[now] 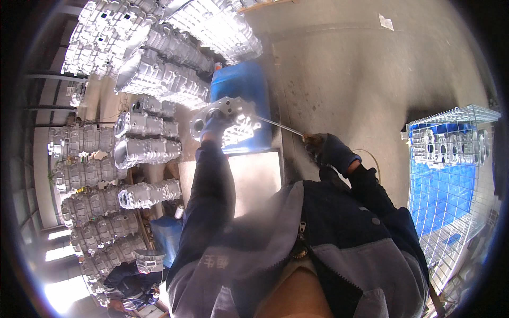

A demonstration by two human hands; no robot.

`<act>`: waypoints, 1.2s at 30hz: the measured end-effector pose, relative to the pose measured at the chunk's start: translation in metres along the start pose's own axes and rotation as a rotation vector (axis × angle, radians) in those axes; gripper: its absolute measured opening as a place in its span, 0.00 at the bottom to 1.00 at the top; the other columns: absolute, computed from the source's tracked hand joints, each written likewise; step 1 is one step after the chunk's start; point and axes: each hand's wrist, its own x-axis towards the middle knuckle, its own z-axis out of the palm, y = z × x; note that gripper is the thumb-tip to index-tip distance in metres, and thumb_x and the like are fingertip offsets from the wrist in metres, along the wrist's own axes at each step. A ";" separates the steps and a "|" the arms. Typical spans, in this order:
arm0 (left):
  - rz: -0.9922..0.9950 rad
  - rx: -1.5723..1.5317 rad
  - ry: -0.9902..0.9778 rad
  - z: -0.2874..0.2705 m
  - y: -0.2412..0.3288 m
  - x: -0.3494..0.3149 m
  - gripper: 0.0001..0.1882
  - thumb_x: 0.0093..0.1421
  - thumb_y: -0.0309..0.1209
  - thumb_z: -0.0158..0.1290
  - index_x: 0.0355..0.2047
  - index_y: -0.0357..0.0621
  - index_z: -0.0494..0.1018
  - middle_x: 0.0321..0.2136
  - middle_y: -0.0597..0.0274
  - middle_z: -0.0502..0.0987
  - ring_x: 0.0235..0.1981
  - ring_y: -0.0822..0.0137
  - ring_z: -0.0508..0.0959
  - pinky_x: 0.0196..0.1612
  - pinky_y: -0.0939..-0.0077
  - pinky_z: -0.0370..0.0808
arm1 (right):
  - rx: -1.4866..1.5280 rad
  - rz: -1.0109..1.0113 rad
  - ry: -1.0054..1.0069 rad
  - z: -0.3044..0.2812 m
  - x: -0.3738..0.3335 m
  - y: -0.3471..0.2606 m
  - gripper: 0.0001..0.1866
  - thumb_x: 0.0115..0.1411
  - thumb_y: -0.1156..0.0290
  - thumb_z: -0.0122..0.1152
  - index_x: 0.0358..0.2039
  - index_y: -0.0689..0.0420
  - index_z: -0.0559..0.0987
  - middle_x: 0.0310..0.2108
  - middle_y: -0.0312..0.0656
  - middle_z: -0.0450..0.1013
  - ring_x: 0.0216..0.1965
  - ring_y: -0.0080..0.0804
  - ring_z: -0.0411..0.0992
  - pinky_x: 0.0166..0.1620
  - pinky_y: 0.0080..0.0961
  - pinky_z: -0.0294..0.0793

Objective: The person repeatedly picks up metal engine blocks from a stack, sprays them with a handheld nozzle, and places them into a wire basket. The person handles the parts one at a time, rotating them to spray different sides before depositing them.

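A silvery cast-metal housing (241,129) with round holes sits over a blue plastic container (238,79). My left hand (213,123), in a dark glove, is closed on the near left side of the housing; some of its fingers are hidden. My right hand (335,152), also gloved, is wrapped round the brownish handle end of a long thin metal rod tool (283,126). The rod slants up and left, and its far end meets the right side of the housing. Whether the tip is inside a hole cannot be made out.
Stacked metal housings (164,74) crowd the far left, with rows of more (146,152) below them. A pale board (233,177) lies near me. At right stands a wire cage (442,191) with blue lining and castings. Another person (132,286) is at lower left.
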 end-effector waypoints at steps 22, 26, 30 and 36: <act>0.058 0.261 -0.079 -0.028 0.035 -0.031 0.26 0.63 0.29 0.51 0.61 0.38 0.63 0.58 0.44 0.69 0.48 0.55 0.78 0.50 0.66 0.76 | -0.510 -0.089 0.131 -0.024 -0.021 -0.039 0.17 0.68 0.64 0.58 0.53 0.59 0.78 0.31 0.35 0.79 0.26 0.18 0.74 0.30 0.19 0.75; 0.069 -0.220 -0.017 -0.017 0.019 -0.046 0.16 0.66 0.34 0.51 0.51 0.39 0.71 0.44 0.48 0.74 0.44 0.56 0.77 0.47 0.63 0.74 | -0.302 -0.071 0.192 -0.008 -0.024 -0.027 0.16 0.65 0.68 0.58 0.50 0.61 0.79 0.35 0.36 0.80 0.32 0.20 0.75 0.34 0.22 0.77; 0.101 0.024 -0.011 -0.031 0.033 -0.056 0.14 0.64 0.35 0.55 0.48 0.43 0.75 0.35 0.51 0.75 0.44 0.56 0.76 0.44 0.62 0.74 | -0.148 0.056 0.012 0.006 0.005 0.014 0.16 0.63 0.77 0.55 0.51 0.58 0.79 0.36 0.34 0.80 0.32 0.21 0.75 0.34 0.23 0.77; -0.390 0.132 0.181 -0.005 0.083 -0.042 0.32 0.51 0.57 0.64 0.44 0.41 0.80 0.44 0.46 0.81 0.49 0.46 0.79 0.52 0.56 0.74 | -0.029 0.009 0.192 0.020 0.054 0.033 0.12 0.64 0.70 0.60 0.48 0.52 0.80 0.28 0.33 0.76 0.23 0.24 0.73 0.24 0.25 0.73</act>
